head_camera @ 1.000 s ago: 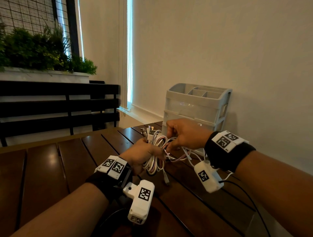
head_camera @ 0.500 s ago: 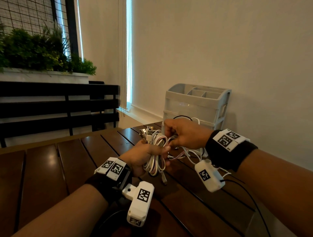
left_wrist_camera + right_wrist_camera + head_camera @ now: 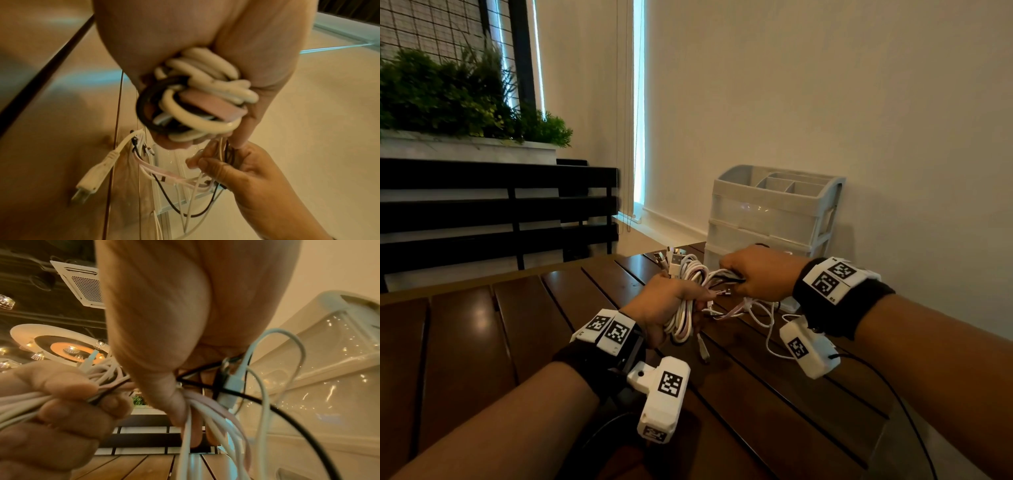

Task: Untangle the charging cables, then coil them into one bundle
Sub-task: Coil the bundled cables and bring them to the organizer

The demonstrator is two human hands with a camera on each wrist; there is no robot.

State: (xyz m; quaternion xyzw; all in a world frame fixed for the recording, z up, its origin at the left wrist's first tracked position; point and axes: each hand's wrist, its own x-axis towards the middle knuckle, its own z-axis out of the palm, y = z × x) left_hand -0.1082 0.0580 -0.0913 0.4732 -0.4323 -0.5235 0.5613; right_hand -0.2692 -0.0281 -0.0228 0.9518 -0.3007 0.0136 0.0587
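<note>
At the far left we see a planter of green shrubs (image 3: 465,99) above a dark slatted bench (image 3: 496,209), both beyond the brown slatted wooden table (image 3: 482,342) that fills the lower part of the head view. Moving toward the middle, our left hand (image 3: 664,308) is held above the table with its fingers curled tight around a coiled bundle of charging cables (image 3: 683,320), mostly white with some pink and one black strand; the left wrist view shows the loops packed in the fist, and a white USB plug (image 3: 90,181) dangling free below it. Several plug ends (image 3: 671,260) stick up from the top of the bundle. From the fist a short run of strands crosses to our right hand (image 3: 760,274), just beside the left one and a little higher, which is clenched around the loose lengths of the same cables. In the right wrist view white, pink, pale blue and black strands (image 3: 205,426) spill out under that fist, and in the head view the slack (image 3: 767,329) droops onto the table. Behind the right hand a pale grey plastic drawer organiser (image 3: 774,212) stands on the table against the cream wall (image 3: 825,102).
</note>
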